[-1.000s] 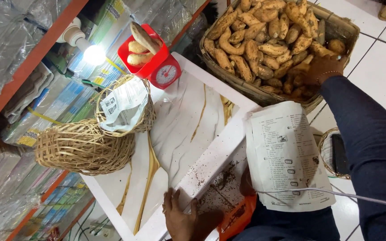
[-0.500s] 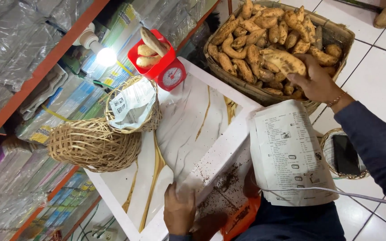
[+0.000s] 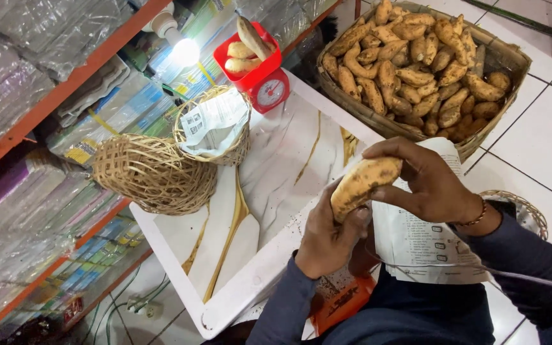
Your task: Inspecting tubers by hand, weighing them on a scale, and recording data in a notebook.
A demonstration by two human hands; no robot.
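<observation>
A dusty tan sweet potato point(image 3: 362, 185) is held in front of me by both hands over the table's near edge. My right hand point(image 3: 426, 182) grips its upper end from the right. My left hand point(image 3: 328, 236) cups its lower end from below. A sheet of printed paper point(image 3: 420, 246) lies on my lap under the right hand. Behind it stands a big woven basket point(image 3: 499, 61) heaped with several more sweet potatoes point(image 3: 410, 57).
A white marble-pattern table point(image 3: 269, 172) carries a red kitchen scale point(image 3: 260, 70) loaded with sweet potatoes, a small woven basket lined with paper point(image 3: 215, 124) and an upturned woven basket point(image 3: 151, 172). Shelves with packaged goods point(image 3: 46, 121) and a lit bulb point(image 3: 183, 48) are at the left. White tiled floor lies right.
My right hand lifted a sweet potato out of the big basket and brought it down to my lap. My left hand left the table edge and took hold of its lower end.
</observation>
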